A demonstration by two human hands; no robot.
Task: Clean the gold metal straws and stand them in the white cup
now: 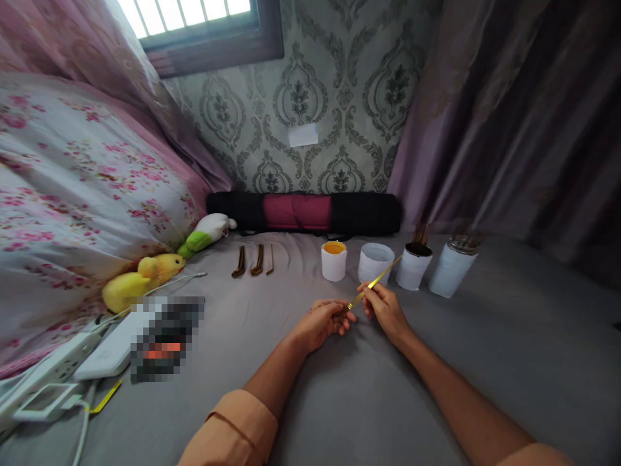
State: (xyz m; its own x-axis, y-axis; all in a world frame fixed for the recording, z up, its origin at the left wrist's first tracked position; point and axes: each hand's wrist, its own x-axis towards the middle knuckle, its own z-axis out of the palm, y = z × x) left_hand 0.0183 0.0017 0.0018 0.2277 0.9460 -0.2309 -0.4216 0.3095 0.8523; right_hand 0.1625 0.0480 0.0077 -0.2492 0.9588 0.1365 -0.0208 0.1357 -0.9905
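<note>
My right hand [383, 307] pinches a slender, shiny gold stick [373, 283] that tapers to a fine point at its upper right. Its wider, banded lower end meets the thumb and curled fingers of my left hand [327, 323], which are closed on it. Just beyond the hands stand a white-wrapped cup [334, 264] with orange-yellow contents and a wider white-wrapped cup [370, 270], partly behind the stick. To their right are a white cup [412, 270] with dark contents and thin brown sticks, and a taller white jar [449, 272] holding more sticks.
Bent brown sticks lie in two small bundles [239, 263] [257, 260], with one single stick [270, 260] beside them. A black and maroon roll [295, 212] lies along the wall. Plush toys [145, 278], a power strip [53, 369] and cables are on the left.
</note>
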